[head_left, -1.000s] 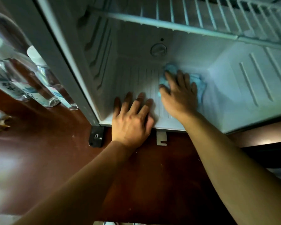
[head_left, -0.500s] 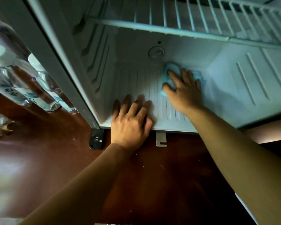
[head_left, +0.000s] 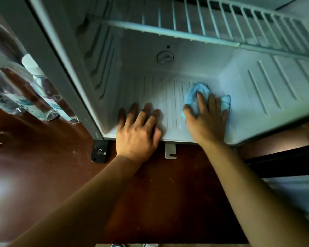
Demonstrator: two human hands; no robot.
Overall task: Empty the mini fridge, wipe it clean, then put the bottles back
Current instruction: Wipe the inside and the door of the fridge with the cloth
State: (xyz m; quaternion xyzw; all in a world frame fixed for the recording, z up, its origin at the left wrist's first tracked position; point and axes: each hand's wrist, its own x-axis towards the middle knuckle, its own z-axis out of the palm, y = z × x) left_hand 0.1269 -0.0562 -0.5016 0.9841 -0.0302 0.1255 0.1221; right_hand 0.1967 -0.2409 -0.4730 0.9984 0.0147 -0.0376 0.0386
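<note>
Blue cloth (head_left: 198,94) under right hand (head_left: 206,120), fingers spread flat, pressing fridge floor (head_left: 168,97); left hand (head_left: 136,132) flat, fingers apart, at front lip.

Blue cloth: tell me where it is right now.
In the head view the blue cloth lies on the ribbed fridge floor, right of centre, pressed under the right hand, with the left hand flat beside it.

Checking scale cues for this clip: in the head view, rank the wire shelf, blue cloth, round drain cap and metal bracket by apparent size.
1. wire shelf
2. blue cloth, partly hidden under the right hand
3. round drain cap and metal bracket: look alike, and the bracket sits nearer the camera, so unranked.
</note>
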